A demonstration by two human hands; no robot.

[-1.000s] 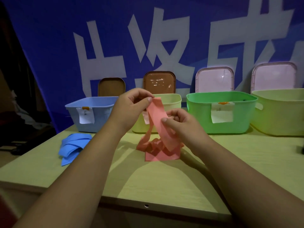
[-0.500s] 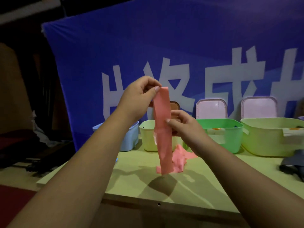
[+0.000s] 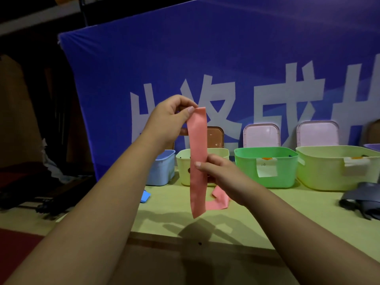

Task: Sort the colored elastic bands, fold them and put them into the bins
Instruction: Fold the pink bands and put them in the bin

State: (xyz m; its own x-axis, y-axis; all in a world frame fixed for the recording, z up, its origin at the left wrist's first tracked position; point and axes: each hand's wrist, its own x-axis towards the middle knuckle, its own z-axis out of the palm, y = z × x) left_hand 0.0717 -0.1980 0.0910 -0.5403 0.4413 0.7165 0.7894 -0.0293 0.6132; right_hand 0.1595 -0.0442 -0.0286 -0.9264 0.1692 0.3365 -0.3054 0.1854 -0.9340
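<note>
At the left end of the desk, blue bands lie flat in front of a blue bin. Just right of that, the left hand is raised, thumb and fingers pinching the top end of a pink elastic band. A second ago this band's tail was still tangled in the pink heap on the desk. Now it hangs straight and free, with its lower end clear above the desk. Behind it sits a pale yellow bin. The right hand has slid down to about mid-length and pinches the band there, thumb in front and fingers curled behind. Further right stand a green bin and a larger yellow-green bin, with dark bands lying at the desk's right end. Pulled out and smoothed, the pink band looks ready to be folded. Which bin it belongs in cannot be told.
</note>
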